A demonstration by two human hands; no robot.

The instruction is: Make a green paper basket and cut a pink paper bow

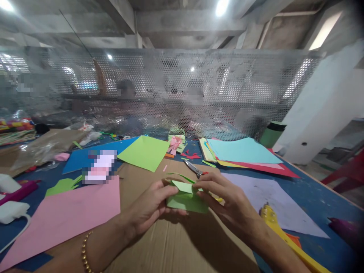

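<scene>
Above a sheet of brown cardboard point(159, 242) I hold a small light-green folded paper bag point(186, 201) with a thin paper-strip handle standing up at its back. My left hand point(155, 203) grips its left side, thumb on the folded top and fingers underneath. The fingers of my right hand point(218, 191) are closed on the bag's upper right edge, by the fold. Just behind my right hand lie scissors point(193, 168), their red handles partly covered by its fingers. Part of a yellow thing shows beneath that hand, too hidden to name.
Pink paper point(85, 208) lies left, lime-green paper point(145, 152) ahead, and lilac paper point(273, 197) right beside a yellow glue gun point(274, 222). Stacked coloured sheets point(244, 149) and a green tumbler point(271, 134) stand farther back, near a perforated metal screen point(170, 87).
</scene>
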